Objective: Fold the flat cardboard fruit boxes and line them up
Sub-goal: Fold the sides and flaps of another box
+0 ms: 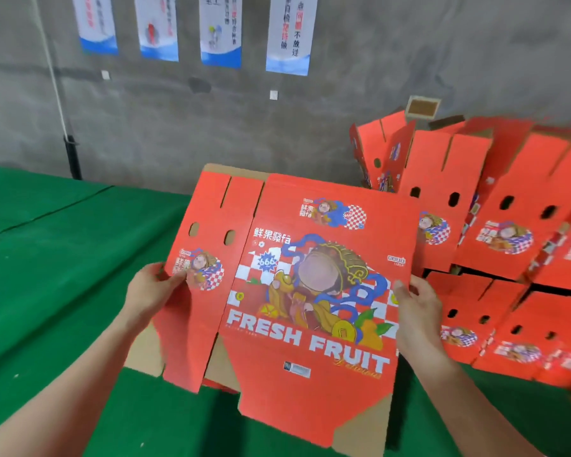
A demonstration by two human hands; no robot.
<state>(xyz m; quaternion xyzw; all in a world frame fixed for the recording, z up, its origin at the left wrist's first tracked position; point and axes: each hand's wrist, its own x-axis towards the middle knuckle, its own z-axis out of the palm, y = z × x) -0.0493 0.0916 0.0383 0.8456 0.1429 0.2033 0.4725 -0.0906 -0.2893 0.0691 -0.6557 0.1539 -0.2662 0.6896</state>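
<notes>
Over the green cloth (47, 258), at the centre of our view, we hold a flat box (297, 291) of red cardboard, tilted up with its printed face toward us. Our left hand (152, 291) grips its left edge at 9 o'clock: the thumb lies on the print beside a small round emblem and the fingers curl behind the panel. Our right hand (419, 311) grips the right edge at 3 o'clock, thumb on the front and fingers wrapped behind.

The big panel reads "FRESH FRUIT" in white capitals. Under that runs a gold script line too blurred to read. Above the words stands a cartoon figure among blue swirls and a red-and-white checker pattern, with "666" on a blue badge and white Chinese characters at its upper left. A small barcode-like label sits below the words.

Plain brown cardboard (145, 351) lies on the cloth under the box, toward 7 o'clock.

From 2 to 4 o'clock, folded boxes (508, 225) with the same red print stand stacked in rows, with their oval hand holes facing us.

At 12 o'clock, four posters (287, 34) hang on the grey wall (409, 61). They bear Chinese writing, mostly blurred.
</notes>
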